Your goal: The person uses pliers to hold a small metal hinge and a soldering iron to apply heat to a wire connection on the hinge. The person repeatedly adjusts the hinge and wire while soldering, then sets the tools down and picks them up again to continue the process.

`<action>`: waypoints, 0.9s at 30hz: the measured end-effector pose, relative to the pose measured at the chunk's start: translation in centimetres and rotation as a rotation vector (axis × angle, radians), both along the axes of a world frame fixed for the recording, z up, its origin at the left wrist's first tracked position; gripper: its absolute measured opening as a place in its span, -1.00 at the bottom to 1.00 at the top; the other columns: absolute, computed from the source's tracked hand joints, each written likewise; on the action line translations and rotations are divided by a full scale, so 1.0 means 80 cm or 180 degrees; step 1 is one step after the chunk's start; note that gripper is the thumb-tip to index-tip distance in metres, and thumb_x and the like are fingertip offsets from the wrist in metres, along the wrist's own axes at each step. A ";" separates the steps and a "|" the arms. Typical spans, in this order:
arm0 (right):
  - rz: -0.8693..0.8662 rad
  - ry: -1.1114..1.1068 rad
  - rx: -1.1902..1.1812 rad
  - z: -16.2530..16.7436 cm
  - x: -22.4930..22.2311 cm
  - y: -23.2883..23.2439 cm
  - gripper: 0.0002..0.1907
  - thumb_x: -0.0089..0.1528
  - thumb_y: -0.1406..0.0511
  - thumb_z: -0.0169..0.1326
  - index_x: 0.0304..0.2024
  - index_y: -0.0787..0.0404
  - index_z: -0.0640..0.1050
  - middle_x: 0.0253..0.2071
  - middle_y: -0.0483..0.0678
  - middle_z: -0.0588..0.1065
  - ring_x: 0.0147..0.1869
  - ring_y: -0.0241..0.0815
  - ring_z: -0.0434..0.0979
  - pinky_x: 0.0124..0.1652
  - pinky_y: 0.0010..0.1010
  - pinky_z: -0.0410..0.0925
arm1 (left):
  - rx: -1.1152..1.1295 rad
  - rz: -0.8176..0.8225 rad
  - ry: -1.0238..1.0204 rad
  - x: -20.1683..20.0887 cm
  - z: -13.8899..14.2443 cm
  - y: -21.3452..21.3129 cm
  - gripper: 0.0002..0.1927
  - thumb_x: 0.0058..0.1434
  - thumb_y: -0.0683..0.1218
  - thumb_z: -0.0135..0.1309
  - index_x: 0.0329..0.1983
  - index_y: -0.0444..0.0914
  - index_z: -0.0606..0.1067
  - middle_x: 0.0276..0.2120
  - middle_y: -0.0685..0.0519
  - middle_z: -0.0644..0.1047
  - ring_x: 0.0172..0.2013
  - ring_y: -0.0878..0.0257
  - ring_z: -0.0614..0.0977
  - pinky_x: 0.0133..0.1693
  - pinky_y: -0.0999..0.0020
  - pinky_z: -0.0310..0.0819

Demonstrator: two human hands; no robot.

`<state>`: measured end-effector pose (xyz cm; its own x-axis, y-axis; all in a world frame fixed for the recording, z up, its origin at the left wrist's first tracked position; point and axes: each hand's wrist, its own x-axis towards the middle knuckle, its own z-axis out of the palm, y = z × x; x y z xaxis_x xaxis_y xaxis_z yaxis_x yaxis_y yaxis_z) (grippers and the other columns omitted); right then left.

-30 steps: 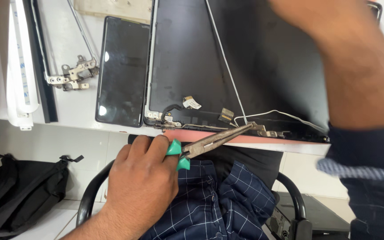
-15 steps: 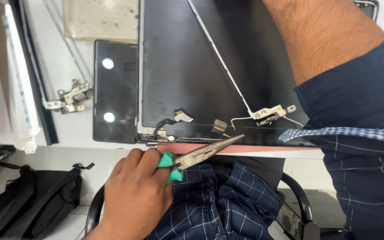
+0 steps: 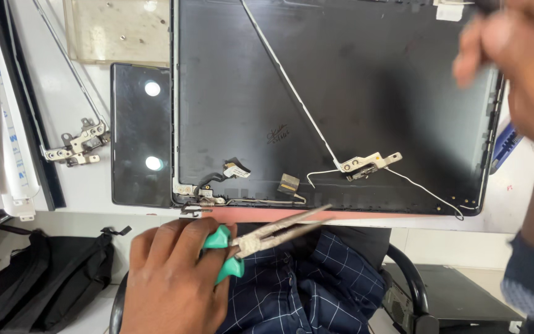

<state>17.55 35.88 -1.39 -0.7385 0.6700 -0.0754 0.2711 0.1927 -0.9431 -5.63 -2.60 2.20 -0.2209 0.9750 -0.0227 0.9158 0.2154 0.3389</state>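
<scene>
Fingers of my left hand [image 3: 171, 278] curl tight around the green grips of the long-nose pliers [image 3: 267, 238], whose slim jaws point right, low at the counter's near edge. My right hand [image 3: 517, 59] hangs blurred at the upper right, and I cannot tell whether it grips anything. Between the hands lies the dark laptop lid [image 3: 341, 93], inner side up, with a loose metal hinge [image 3: 366, 164] and a thin white cable [image 3: 292, 86] on it. Left of my left hand rest a black glossy panel [image 3: 140, 136] and a hinge bracket [image 3: 75, 142] on the white counter [image 3: 94, 207]; a black bag [image 3: 44, 278] sits on the floor below.
</scene>
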 end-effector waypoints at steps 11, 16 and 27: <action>0.0216 -0.0410 0.1429 0.027 -0.010 -0.163 -0.57 0.19 0.39 0.28 0.12 0.26 0.57 -0.04 -0.01 0.52 -0.02 -0.19 0.56 -0.08 -0.41 0.44 | -0.0536 -0.0008 -0.0291 -0.003 0.012 0.018 -0.74 -0.02 0.02 0.24 -0.33 -0.21 0.66 -0.07 -0.04 0.56 -0.15 0.03 0.60 -0.06 0.02 0.32; -0.0054 0.0065 0.1336 0.018 -0.005 -0.179 -0.69 0.24 0.44 0.31 0.01 0.21 0.56 -0.05 -0.02 0.55 -0.15 -0.33 0.58 -0.25 -0.59 0.43 | -0.0915 0.0233 -0.1152 0.000 0.011 0.018 -0.67 0.24 0.17 0.23 -0.39 -0.17 0.66 -0.26 0.06 0.59 -0.23 0.02 0.62 -0.09 0.12 0.42; -0.0334 0.0656 0.1956 -0.011 0.002 -0.235 -0.63 0.25 0.57 0.26 -0.01 0.29 0.40 0.02 0.13 0.50 0.05 -0.09 0.66 -0.10 -0.45 0.59 | -0.0624 0.0257 -0.4223 0.028 -0.023 0.022 -0.64 0.36 0.05 0.09 -0.27 -0.38 0.58 0.17 -0.13 0.60 0.14 0.07 0.66 0.11 0.17 0.53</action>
